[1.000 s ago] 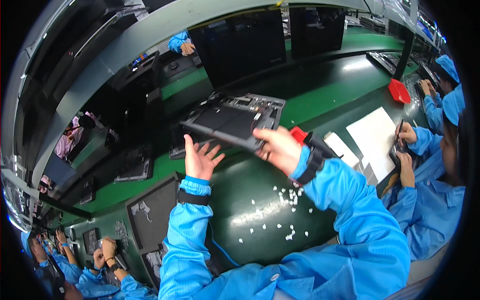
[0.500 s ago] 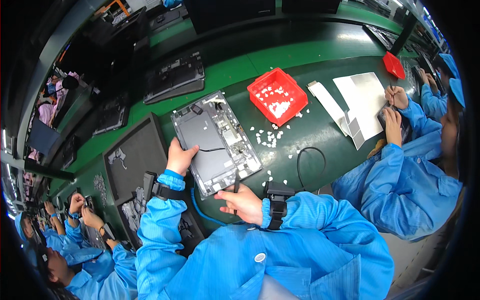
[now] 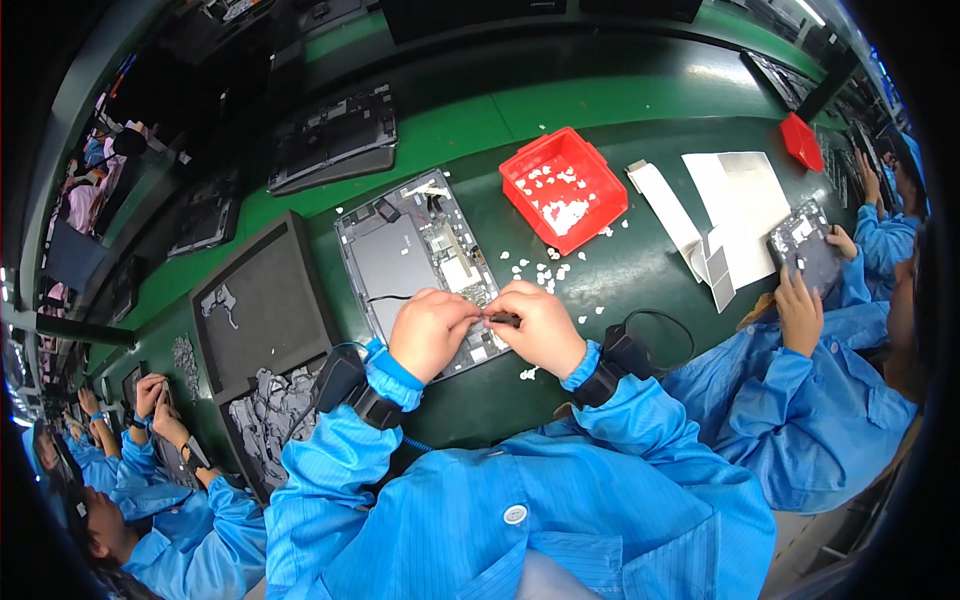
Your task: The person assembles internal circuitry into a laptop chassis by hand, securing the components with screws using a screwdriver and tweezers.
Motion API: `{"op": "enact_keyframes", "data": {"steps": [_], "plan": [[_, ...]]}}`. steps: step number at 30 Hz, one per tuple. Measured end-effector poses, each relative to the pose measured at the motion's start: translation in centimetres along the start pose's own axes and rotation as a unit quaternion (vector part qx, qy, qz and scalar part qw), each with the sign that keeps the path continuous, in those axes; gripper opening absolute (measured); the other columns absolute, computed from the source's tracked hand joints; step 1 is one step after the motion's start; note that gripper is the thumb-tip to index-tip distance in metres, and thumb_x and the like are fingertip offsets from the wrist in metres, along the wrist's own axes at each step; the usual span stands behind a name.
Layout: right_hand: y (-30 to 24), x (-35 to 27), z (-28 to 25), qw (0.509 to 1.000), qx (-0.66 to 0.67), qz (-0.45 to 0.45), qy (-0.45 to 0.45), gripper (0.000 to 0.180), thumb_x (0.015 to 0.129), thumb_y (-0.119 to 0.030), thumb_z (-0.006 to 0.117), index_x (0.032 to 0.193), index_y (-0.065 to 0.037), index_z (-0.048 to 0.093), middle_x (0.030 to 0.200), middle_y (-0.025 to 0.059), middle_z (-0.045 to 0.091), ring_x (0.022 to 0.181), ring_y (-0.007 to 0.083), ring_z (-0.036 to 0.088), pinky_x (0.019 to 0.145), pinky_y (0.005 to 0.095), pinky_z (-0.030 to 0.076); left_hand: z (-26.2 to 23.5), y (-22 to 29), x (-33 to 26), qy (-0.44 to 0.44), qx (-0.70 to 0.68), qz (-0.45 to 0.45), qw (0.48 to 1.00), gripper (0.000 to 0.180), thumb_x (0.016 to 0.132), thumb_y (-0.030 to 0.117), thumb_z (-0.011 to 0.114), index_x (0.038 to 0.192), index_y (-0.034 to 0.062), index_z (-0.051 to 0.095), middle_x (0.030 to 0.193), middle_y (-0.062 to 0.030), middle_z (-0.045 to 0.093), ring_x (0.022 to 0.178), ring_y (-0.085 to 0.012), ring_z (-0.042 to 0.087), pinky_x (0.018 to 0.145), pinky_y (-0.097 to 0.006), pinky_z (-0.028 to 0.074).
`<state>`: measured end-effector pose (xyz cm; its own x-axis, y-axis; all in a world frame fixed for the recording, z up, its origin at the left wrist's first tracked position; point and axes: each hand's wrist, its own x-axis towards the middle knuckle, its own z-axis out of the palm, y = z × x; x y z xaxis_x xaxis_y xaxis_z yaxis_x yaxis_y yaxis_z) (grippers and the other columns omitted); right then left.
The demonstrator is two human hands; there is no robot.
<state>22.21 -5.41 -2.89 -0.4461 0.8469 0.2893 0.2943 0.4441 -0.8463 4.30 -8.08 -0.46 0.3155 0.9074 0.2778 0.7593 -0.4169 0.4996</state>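
An opened flat device (image 3: 395,250), grey and tablet-sized with its circuit board bare, lies on the green bench before me. Over its lower right part my two hands meet fingertip to fingertip. My left hand (image 3: 430,330) is closed in a pinch; what it pinches, if anything, is too small to make out. Tucked in the fingers of my right hand (image 3: 545,325) is a slim black tool (image 3: 507,319), mostly hidden. A thin black cable (image 3: 388,297) crosses the device and runs under my left hand.
Right of the device stand a red bin (image 3: 565,190) of small white pieces and several loose white pieces (image 3: 548,272). A dark foam tray (image 3: 265,310) with grey parts (image 3: 275,405) is at left. White sheets (image 3: 740,210) lie near a co-worker's hand (image 3: 800,315) holding another device.
My left hand has moved right from the device's left side onto its board. My right hand has risen from the lower edge to meet it. The co-worker at right now holds up a device.
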Motion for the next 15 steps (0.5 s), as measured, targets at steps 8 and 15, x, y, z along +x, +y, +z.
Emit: {"op": "enact_keyframes", "data": {"steps": [8, 15], "plan": [[0.2, 0.6, 0.4, 0.994, -0.068, -0.082, 0.036, 0.008, 0.064, -0.005, 0.065, 0.068, -0.009, 0.061, 0.070, 0.0034, 0.057, 0.059, 0.0225, 0.057, 0.051, 0.0323, 0.045, 0.7, 0.8, -0.2, 0.029, -0.233, -0.198, 0.952, 0.011, 0.072, -0.001, 0.066, 0.083, 0.0006, 0.067, 0.079, -0.0104, 0.065, 0.067, -0.0145, 0.061, 0.059, -0.024, 0.049], [0.2, 1.8, -0.9, 0.995, -0.044, -0.074, -0.040, 0.007, 0.060, -0.005, 0.063, 0.064, -0.009, 0.058, 0.067, 0.0034, 0.056, 0.056, 0.0223, 0.056, 0.048, 0.0317, 0.044, 1.2, 0.2, -0.1, 0.061, -0.187, -0.078, 0.977, 0.012, 0.070, -0.004, 0.066, 0.081, 0.0000, 0.067, 0.080, -0.0105, 0.065, 0.070, -0.0161, 0.062, 0.062, -0.024, 0.050]]}}
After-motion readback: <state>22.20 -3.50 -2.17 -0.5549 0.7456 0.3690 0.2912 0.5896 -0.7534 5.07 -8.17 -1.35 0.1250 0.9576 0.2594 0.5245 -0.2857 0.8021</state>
